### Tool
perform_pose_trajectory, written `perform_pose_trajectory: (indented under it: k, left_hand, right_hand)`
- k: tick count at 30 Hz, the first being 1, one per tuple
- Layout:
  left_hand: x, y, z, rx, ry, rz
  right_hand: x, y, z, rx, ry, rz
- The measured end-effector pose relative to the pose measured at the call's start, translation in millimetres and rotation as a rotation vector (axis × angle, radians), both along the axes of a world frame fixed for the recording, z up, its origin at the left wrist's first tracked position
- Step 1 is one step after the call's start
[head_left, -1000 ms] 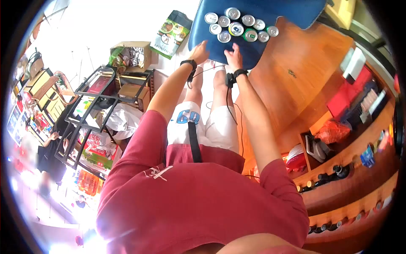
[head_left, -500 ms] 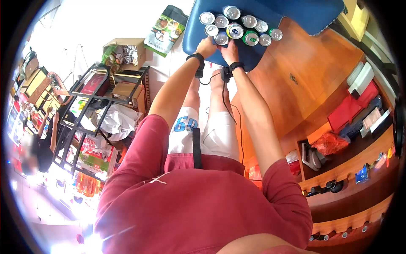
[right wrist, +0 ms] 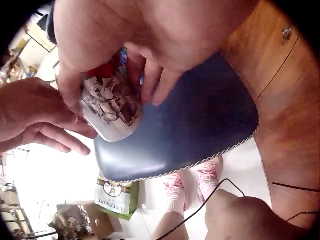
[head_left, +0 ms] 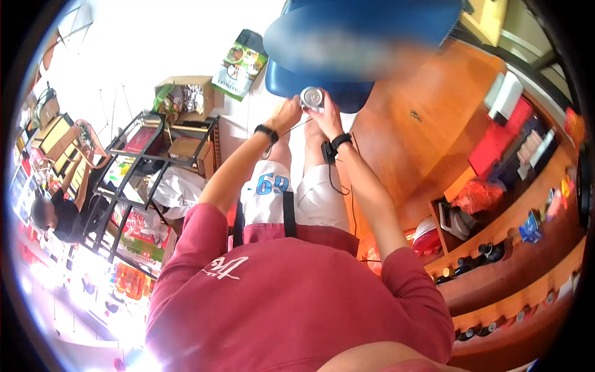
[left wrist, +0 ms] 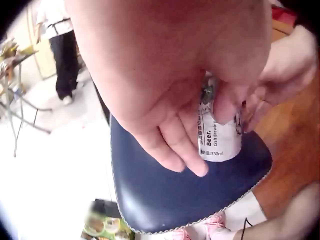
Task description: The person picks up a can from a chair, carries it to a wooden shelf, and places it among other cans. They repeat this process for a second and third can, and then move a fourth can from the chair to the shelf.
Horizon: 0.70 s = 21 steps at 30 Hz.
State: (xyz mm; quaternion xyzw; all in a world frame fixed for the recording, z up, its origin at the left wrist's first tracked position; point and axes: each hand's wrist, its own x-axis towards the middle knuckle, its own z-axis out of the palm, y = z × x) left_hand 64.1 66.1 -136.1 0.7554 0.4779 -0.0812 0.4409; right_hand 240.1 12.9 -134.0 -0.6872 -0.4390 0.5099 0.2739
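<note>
One can, white with dark print, is held between the two hands above a dark blue padded seat (left wrist: 145,192); its silver top (head_left: 312,98) faces the head camera. Thumb and fingers of the right hand (head_left: 328,116) grip the can (right wrist: 111,107) around its side. From the other side, the left hand (head_left: 285,116) pinches the can (left wrist: 220,142) with the thumb, while its other fingers extend past it. Some of the can's side is covered by the hands. In the head view a blurred patch hides the far part of the seat.
A green and white bag (head_left: 240,65) lies left of the seat, near an open cardboard box (head_left: 207,99) and a black metal rack (head_left: 133,158). Orange-brown wood (head_left: 396,142) extends to the right. A thin black cable (right wrist: 200,210) hangs near the legs.
Both hands reached to the near edge of the grouped cans, took hold of one and drew it back towards the body. The view of the other cans is now blurred over.
</note>
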Motion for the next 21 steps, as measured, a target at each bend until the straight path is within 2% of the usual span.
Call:
perform_pose_trajectory:
  k: [2,3,5,6,7,11,13,15,17,21]
  left_hand:
    - [-4.2,-5.4,38.4,0.141,-0.061,-0.063]
    - [-4.3,-3.1,61.5,0.095,-0.028,-0.121]
    - [1.9,2.8,121.9,0.193,-0.199,-0.096]
    - [4.8,7.6,147.8,0.144,-0.239,-0.102]
    - [7.5,12.0,172.5,0.093,-0.277,-0.111]
    - [23.1,35.1,281.8,0.174,-0.526,-0.204]
    - [36.2,38.8,328.6,0.182,-0.614,-0.258]
    - [50.0,35.6,371.5,0.043,-0.753,-0.272]
    - [63.1,26.2,405.3,-0.007,-0.857,-0.34]
    - [86.4,-14.4,459.6,-0.118,-1.019,-0.501]
  right_hand:
    - [0.7,-8.2,37.9,0.011,0.015,-0.05]
    - [1.5,-12.1,56.9,0.007,0.03,-0.086]
    - [2.6,-18.9,102.6,0.051,0.067,-0.173]
    - [3.6,-21.4,126.8,0.076,0.013,-0.184]
    - [6.1,-17.2,163.8,0.105,0.063,-0.201]
    - [3.6,-21.9,275.2,0.278,-0.036,-0.296]
    - [-1.2,-27.0,327.0,0.391,0.047,-0.419]
    - [-4.4,-36.9,384.1,0.468,0.16,-0.526]
    - [-0.4,-57.9,417.5,0.534,-0.063,-0.536]
    - [-5.9,-115.2,463.9,0.668,-0.118,-0.689]
